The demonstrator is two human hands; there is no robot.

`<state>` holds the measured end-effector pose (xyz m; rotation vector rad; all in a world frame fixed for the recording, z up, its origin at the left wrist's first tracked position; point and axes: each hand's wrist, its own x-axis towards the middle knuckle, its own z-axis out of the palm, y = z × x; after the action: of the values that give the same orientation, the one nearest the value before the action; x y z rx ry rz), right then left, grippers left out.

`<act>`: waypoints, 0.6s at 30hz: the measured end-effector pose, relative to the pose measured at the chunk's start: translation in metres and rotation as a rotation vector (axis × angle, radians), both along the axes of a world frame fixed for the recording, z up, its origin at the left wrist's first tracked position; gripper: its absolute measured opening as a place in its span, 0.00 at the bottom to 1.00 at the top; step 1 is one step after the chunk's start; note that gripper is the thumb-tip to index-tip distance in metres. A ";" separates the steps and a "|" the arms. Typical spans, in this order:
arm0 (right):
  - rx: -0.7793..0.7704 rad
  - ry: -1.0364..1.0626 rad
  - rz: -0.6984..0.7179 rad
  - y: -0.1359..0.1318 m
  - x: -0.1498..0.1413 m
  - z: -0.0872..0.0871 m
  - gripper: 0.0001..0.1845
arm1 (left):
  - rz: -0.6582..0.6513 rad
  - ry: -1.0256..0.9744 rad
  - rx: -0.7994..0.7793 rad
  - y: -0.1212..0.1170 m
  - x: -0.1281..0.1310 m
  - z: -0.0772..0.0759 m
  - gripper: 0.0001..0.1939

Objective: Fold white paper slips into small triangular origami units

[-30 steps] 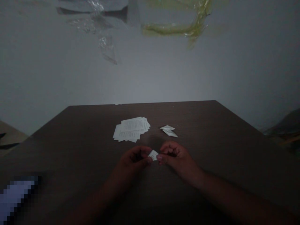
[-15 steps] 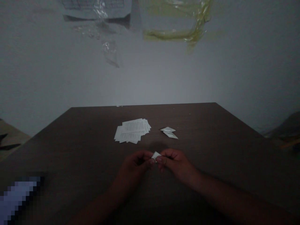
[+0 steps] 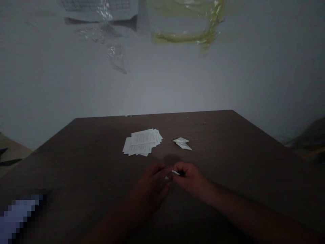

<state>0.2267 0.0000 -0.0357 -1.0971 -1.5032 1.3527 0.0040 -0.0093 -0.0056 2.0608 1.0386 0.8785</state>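
Note:
A small folded white paper piece (image 3: 174, 173) sits pinched between my two hands over the dark brown table (image 3: 228, 145). Only a thin sliver of it shows between the fingertips. My left hand (image 3: 153, 181) has its fingers closed on the piece from the left. From the right, my right hand (image 3: 189, 176) grips it with curled fingers. Behind the hands lies a fanned stack of small printed paper slips (image 3: 142, 141). Two folded white paper triangles (image 3: 182, 143) lie to the right of that stack.
A pale wall (image 3: 228, 78) rises behind the table's far edge, with clear and yellowish tape (image 3: 188, 35) and plastic stuck high on it. A blurred pale object (image 3: 17, 211) lies at the near left of the table.
The hands have closed in together and dropped slightly toward the table. The paper piece, which showed as a small white square, is now mostly hidden between the fingers.

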 end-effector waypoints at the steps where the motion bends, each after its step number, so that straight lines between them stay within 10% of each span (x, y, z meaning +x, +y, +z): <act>1: 0.007 0.019 0.017 0.000 0.000 0.000 0.19 | -0.003 0.009 -0.009 0.000 0.000 0.001 0.21; 12: -0.022 0.137 0.039 0.003 0.001 0.002 0.20 | 0.133 -0.389 -0.646 0.013 0.003 0.006 0.20; 18: -0.001 0.134 0.019 0.001 -0.001 0.007 0.18 | 0.140 -0.444 -0.669 0.015 0.002 -0.002 0.20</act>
<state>0.2255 0.0009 -0.0285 -0.9752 -1.4191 1.4120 0.0061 0.0056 -0.0074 1.1868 1.0483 0.8547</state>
